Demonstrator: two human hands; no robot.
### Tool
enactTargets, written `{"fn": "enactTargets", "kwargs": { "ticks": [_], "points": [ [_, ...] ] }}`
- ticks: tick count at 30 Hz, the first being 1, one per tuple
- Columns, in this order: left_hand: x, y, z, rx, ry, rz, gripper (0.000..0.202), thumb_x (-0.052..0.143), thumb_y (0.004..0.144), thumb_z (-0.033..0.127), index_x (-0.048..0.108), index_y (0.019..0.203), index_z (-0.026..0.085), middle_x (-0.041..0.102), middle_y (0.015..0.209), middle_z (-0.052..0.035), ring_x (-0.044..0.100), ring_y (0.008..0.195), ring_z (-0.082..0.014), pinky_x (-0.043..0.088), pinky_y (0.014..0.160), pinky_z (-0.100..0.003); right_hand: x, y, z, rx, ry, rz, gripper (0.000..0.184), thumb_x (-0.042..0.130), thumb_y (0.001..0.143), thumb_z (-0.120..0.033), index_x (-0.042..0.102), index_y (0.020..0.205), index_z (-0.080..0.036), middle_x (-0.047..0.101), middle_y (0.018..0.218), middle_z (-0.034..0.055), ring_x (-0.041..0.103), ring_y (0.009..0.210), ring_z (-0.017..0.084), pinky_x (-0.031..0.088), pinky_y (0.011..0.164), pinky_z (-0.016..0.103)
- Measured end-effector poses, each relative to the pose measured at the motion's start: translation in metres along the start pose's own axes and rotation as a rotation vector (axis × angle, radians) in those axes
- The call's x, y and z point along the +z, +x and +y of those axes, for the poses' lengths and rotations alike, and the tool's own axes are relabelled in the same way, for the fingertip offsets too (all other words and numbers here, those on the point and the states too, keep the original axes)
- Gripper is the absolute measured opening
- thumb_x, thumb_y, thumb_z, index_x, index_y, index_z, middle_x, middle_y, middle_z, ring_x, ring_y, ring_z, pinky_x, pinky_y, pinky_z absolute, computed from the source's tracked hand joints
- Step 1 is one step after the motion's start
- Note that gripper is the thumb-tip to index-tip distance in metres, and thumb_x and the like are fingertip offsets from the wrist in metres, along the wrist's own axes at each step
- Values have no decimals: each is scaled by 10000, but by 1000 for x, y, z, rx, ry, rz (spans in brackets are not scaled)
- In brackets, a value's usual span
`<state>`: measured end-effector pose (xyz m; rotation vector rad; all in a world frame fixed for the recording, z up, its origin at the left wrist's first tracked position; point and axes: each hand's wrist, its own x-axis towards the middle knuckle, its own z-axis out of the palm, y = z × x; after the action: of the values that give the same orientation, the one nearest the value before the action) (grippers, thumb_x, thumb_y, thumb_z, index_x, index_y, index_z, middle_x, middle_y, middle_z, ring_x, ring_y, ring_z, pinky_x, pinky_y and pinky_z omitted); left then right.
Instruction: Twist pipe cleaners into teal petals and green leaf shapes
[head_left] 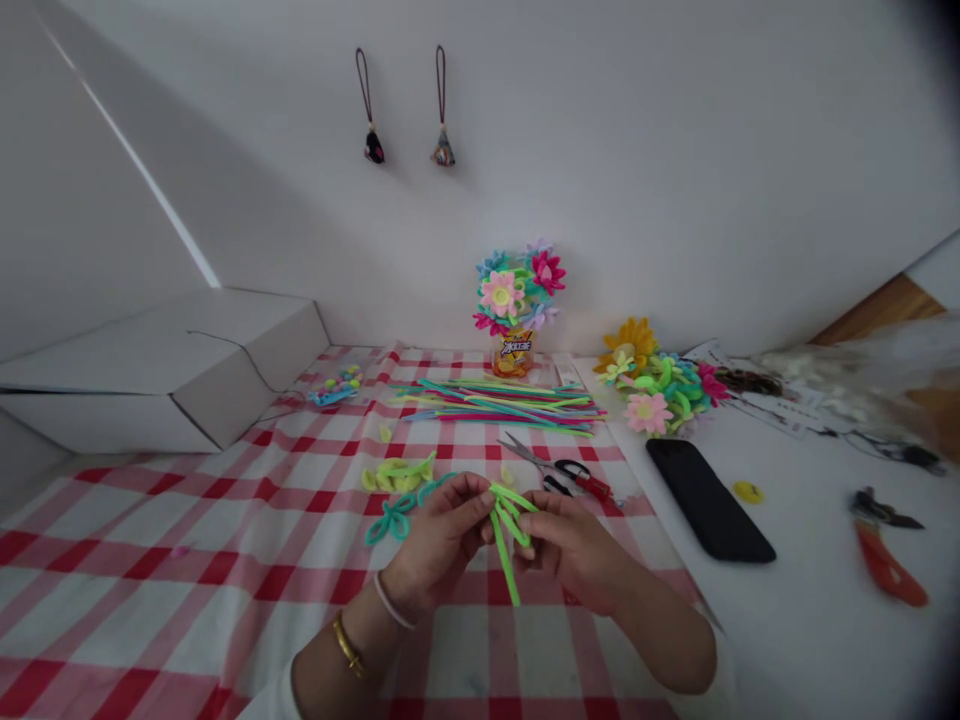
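Note:
Both my hands meet over the red-and-white checked cloth [187, 560] and pinch a bright green pipe cleaner piece [508, 530] with looped ends at its top and a straight stem hanging down. My left hand [439, 540] grips the loops from the left with closed fingers. From the right, my right hand [574, 545] holds the same piece, fingers curled. A teal looped pipe cleaner shape [391, 518] lies just left of my left hand. Yellow-green bent pieces [397, 473] lie beyond it.
Scissors with red and black handles [559, 467] lie beyond my hands. A row of coloured pipe cleaners [499, 403], a jar of pipe cleaner flowers [517, 300], a flower bunch [656, 385], a black phone [709, 500], orange pliers [885, 560] and a white box [165, 370] surround them.

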<state>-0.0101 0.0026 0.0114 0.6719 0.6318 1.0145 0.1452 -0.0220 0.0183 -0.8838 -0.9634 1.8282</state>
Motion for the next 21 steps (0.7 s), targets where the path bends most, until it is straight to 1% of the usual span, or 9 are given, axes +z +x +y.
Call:
{"fn": "enactTargets", "kwargs": {
  "ticks": [3,5,8,11,15,18,21],
  "points": [
    [1,-1,0,22,4,6,166,692,697,196,548,764,150,553,600,31,483,495,-58,381,508,-190,1,-1,-1,-13,42,-29,148,624,730,-228,622,857,-153,627,769,40,522,622,103,403,577,229],
    [3,-1,1,45,18,43,184,705,681,206,544,750,150,554,587,33,488,492,-63,385,509,-194,2,-2,-2,-28,-13,-10,196,652,703,-196,625,894,-164,636,804,32,548,682,117,416,614,234],
    [4,1,1,82,34,91,215,727,651,217,542,735,150,551,566,40,493,482,-64,382,497,-189,3,-3,-5,-73,-147,60,254,676,654,-128,627,897,-184,632,807,-7,550,714,112,415,654,224],
    [4,2,2,99,41,105,235,739,633,222,540,733,151,560,573,41,501,477,-64,385,493,-185,1,-2,-4,-101,-213,117,228,670,660,-127,613,871,-191,621,781,-27,543,713,107,406,658,220],
    [2,2,2,102,40,106,245,743,627,223,538,741,154,565,593,43,514,483,-65,397,507,-188,-3,1,1,-127,-240,170,173,672,671,-155,592,821,-184,603,746,-27,526,668,100,392,631,227],
    [2,2,3,113,42,97,240,738,635,225,536,744,155,564,606,40,522,499,-68,398,516,-190,-6,3,2,-121,-176,163,182,681,660,-157,592,817,-174,605,757,-8,531,671,111,400,635,247],
    [2,2,3,113,58,82,236,733,642,223,527,736,155,563,601,40,519,502,-69,392,516,-189,-6,3,1,-88,-23,120,236,703,618,-148,599,829,-173,595,734,-1,537,650,124,407,609,266]
  ]
}}
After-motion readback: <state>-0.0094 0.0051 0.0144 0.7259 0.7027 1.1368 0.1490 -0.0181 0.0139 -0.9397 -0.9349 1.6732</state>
